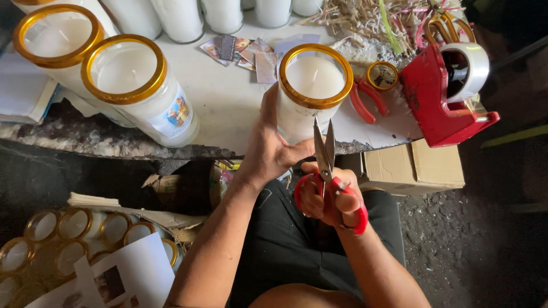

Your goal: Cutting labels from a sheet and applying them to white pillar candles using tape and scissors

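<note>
The left hand [268, 151] grips the gold-rimmed candle jar [311, 91] at the surface [222, 108] edge to steady it, while the right hand [331, 199] is closed around red-handled scissors [325, 154] pointing up at it.

right: tape dispenser [442, 97] blocks | left: gold-rimmed candles [134, 85] crowd | between: bare tabletop [228, 102] passable

There is one view only, from the head of the person. It looks steeply down and a little forward, from close above the left hand [274, 149] and the right hand [328, 199], with the white worktable [228, 108] just beyond them.
</note>
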